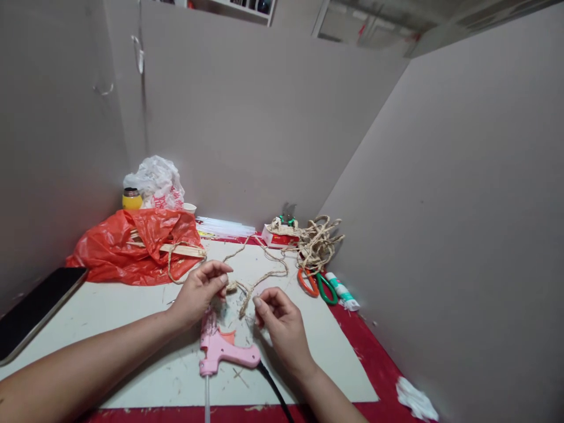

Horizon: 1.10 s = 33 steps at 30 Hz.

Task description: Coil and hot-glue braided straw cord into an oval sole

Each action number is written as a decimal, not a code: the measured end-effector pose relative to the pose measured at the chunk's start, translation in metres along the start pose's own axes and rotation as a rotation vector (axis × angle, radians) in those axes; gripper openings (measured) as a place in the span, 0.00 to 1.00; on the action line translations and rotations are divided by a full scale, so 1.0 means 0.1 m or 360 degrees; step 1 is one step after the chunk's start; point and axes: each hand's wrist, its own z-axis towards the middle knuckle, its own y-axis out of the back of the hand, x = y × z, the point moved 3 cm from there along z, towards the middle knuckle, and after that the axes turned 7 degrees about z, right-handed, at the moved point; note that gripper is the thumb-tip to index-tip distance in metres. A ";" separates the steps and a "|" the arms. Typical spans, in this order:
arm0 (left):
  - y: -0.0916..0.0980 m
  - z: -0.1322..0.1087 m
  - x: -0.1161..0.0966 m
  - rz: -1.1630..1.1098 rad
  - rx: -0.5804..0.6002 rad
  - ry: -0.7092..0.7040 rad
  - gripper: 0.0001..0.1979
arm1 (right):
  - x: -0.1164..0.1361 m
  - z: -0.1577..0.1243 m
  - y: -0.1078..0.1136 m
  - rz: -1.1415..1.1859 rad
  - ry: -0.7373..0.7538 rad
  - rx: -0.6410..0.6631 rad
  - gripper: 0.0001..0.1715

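Note:
My left hand point(203, 292) is closed with thumb and fingers drawn together, above the front of a pink glue gun point(220, 351). Whatever its fingers may pinch is hidden or too small to name. A piece of braided jute rope point(244, 305) lies just beyond and between the hands, its strand running back across the white board. Right of the rope's end, my right hand point(281, 322) is also closed, thumb against index finger; faint thin strands seem to show near its tips. The glue gun lies on its side, with a clear glue stick point(207, 396) out of its back.
A red plastic bag point(114, 247) with wooden sticks and a phone point(37, 311) lie left. Glue sticks point(224, 227), a small red-white box point(279, 238) and a rope heap point(321, 244) are behind. Orange-and-green-handled scissors point(326, 289) and crumpled tissue point(416, 399) lie right, near the wall.

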 end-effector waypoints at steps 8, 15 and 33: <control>-0.02 -0.05 0.00 -0.0026 -0.0018 -0.0017 0.11 | -0.02 -0.09 -0.14 0.0014 -0.0052 0.0125 0.17; -0.05 -0.04 -0.02 -0.0124 0.0059 0.0024 0.17 | -0.05 -0.14 -0.13 -0.0143 0.0052 0.0172 0.18; -0.19 -0.22 -0.02 -0.0162 0.0352 0.0281 0.18 | 0.20 -0.21 -0.15 -0.0602 0.0928 0.0218 0.14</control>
